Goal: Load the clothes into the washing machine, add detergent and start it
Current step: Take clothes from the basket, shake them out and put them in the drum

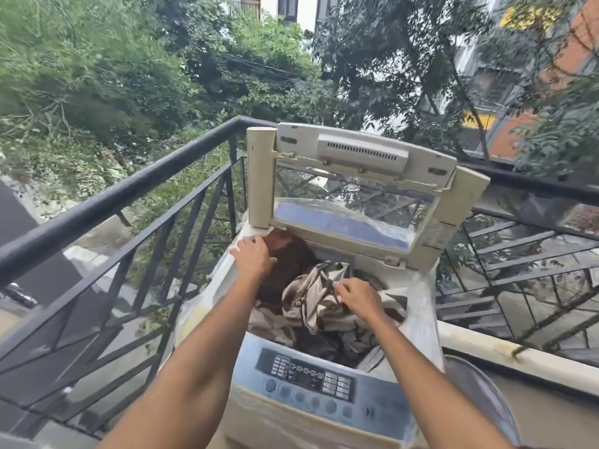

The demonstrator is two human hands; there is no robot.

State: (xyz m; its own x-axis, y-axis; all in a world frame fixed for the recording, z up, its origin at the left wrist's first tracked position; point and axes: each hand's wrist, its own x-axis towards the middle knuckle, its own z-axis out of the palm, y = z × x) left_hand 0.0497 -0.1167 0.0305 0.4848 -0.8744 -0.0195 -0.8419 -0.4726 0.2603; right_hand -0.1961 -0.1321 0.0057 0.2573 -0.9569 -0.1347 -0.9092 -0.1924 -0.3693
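Drum hidden under clothes [321, 299], fingertips buried

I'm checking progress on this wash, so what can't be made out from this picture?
- Panel labels, head view: too small and blurred to read.
- Drum depth: hidden under the clothes.
- Left hand fingertips: hidden in the brown cloth.
- Detergent: none in view.
- Washer base: cut off by the bottom edge.

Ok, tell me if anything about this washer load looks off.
The clothes are heaped above the drum rim of the washing machine, not settled inside. The left hand presses a dark brown garment at the back corner; the right hand grips beige fabric. Nothing spilled or broken shows.
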